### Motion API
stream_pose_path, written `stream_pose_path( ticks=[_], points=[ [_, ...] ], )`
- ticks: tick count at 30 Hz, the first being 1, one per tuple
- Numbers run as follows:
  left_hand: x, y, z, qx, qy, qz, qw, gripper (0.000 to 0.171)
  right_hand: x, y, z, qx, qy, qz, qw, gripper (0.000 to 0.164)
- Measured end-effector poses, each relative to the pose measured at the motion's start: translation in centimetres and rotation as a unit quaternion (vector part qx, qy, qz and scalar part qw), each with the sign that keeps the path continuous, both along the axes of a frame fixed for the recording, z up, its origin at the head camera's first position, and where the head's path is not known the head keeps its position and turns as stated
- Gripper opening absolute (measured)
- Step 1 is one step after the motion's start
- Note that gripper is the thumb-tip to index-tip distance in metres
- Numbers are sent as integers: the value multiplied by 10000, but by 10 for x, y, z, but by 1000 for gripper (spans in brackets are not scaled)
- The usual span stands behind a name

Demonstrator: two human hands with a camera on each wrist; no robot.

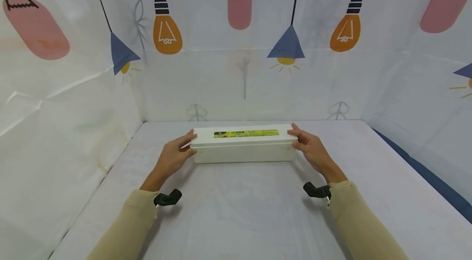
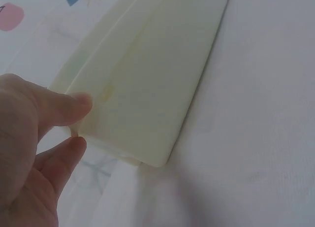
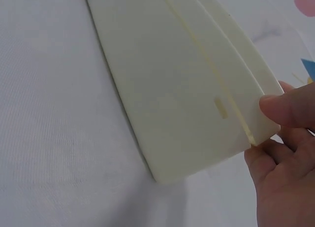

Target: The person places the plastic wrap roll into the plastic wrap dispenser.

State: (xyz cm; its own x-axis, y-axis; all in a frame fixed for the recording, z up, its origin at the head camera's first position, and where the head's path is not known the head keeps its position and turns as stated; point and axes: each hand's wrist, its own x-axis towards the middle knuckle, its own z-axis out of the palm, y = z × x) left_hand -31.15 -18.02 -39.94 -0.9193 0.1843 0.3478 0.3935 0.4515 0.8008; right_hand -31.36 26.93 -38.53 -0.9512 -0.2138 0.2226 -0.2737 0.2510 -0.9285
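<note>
A long white box [image 1: 243, 154] with a lid [image 1: 204, 137] lies crosswise on the table, a yellow-green label [image 1: 258, 133] along its top. At its left end my left hand [image 1: 172, 157] grips the lid's corner; the left wrist view shows the thumb [image 2: 74, 108] on the front face and a fingertip against the end. My right hand [image 1: 313, 151] holds the opposite end. In the right wrist view its thumb [image 3: 278, 109] presses the lid's front edge, with fingers under the corner. A thin yellowish seam runs between lid and body. The box's contents are hidden.
White cloth covers the table [image 1: 239, 211]. Behind it and at both sides hang white sheets [image 1: 206, 84] printed with lamps and bulbs. A dark blue strip [image 1: 424, 170] runs along the right edge. Each wrist wears a black camera mount [image 1: 167, 197].
</note>
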Motion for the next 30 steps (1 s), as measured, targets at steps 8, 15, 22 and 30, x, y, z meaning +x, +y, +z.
stream_pose_path(
  ticks=[8,15,22,30],
  points=[
    [2,2,1,-18,-42,15,10000,53,0,3,-5,49,-10,-49,10000,44],
    [3,1,1,-70,-64,-7,10000,54,2,3,-7,47,-81,-16,10000,45],
    [2,1,-1,-107,-7,-57,9999,54,6,4,-7,105,-96,-30,9999,45],
    [2,0,-1,-95,-55,-53,9999,55,5,2,-7,105,-65,-14,9999,45]
  ],
)
